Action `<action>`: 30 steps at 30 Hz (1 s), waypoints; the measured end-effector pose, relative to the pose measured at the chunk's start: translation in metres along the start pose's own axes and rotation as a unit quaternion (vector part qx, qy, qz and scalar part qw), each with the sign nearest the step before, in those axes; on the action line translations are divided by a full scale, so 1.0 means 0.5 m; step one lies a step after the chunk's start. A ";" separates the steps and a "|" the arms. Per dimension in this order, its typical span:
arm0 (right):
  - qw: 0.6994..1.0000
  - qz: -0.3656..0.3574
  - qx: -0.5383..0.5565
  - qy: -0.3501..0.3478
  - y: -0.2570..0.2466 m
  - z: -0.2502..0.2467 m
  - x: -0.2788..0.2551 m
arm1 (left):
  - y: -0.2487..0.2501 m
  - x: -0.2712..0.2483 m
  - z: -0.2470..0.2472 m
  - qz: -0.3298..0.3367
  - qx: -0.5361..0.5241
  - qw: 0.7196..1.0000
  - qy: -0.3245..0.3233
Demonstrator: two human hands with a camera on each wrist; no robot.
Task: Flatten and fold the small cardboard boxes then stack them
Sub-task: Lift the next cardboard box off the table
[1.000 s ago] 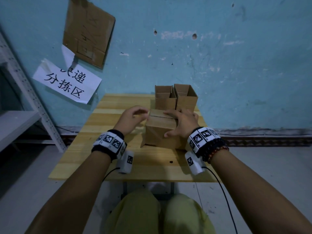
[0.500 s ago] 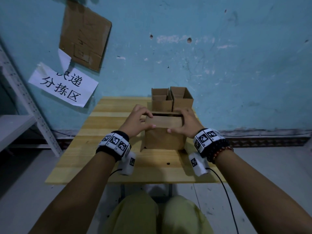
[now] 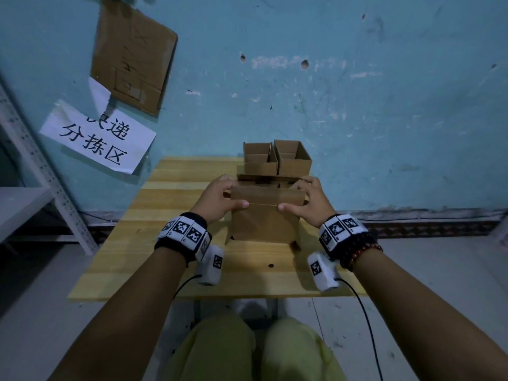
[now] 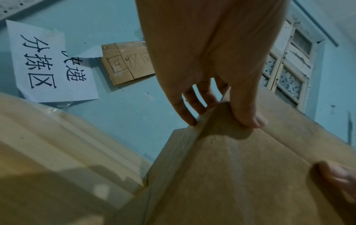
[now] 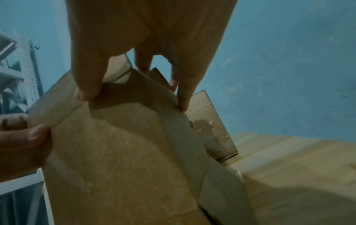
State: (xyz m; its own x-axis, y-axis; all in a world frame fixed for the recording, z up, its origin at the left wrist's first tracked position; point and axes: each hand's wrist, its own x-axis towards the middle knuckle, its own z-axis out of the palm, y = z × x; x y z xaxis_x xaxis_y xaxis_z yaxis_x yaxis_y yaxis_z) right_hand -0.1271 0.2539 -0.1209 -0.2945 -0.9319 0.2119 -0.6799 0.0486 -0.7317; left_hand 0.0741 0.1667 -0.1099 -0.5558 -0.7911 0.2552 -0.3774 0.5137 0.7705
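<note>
A small brown cardboard box [image 3: 264,224] stands upright near the middle of the wooden table [image 3: 143,243], its top flaps raised. My left hand [image 3: 220,199] grips the box's upper left corner, thumb on the near flap [image 4: 248,118] and fingers behind the edge. My right hand [image 3: 310,199] grips the upper right corner the same way, thumb [image 5: 86,89] on the near flap. Two more open boxes, one on the left [image 3: 259,159] and one on the right [image 3: 294,156], stand side by side behind it at the table's back edge.
A blue wall [image 3: 357,105] rises right behind the table, with a paper sign [image 3: 96,138] and a cardboard sheet [image 3: 132,59] stuck on it. A white metal shelf rack [image 3: 35,171] stands to the left. My knees [image 3: 255,350] are under the table's front edge.
The box's near top flap has come up from lying closed to standing raised. Both hands shifted from resting on the top to gripping the upper corners.
</note>
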 end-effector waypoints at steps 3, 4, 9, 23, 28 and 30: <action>1.000 0.002 0.008 -0.018 0.000 -0.002 -0.001 | 0.001 -0.001 0.001 0.008 -0.020 1.000 -0.018; 1.000 -0.002 0.015 -0.026 -0.003 -0.003 -0.003 | 0.001 0.000 0.000 0.014 -0.020 0.999 -0.027; 0.998 -0.017 0.004 -0.060 -0.019 -0.002 -0.015 | -0.012 0.011 -0.001 -0.071 0.027 0.993 -0.091; 0.995 -0.028 -0.064 -0.075 -0.012 -0.002 -0.002 | -0.007 0.021 0.004 -0.049 0.107 0.984 -0.131; 0.993 -0.034 -0.072 -0.082 -0.006 -0.007 0.002 | 0.006 0.016 -0.004 -0.026 0.055 0.992 -0.107; 0.993 -0.030 -0.068 -0.088 -0.004 -0.009 0.009 | 0.010 0.018 -0.008 -0.019 0.046 0.994 -0.097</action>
State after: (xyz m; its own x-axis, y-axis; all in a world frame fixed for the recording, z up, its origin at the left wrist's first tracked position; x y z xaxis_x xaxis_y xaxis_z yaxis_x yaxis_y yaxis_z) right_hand -0.1301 0.2514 -0.1159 -0.1370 -0.9824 0.1271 -0.7805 0.0280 -0.6246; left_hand 0.0702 0.1609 -0.1016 -0.6687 -0.7365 0.1019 -0.4621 0.5191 0.7190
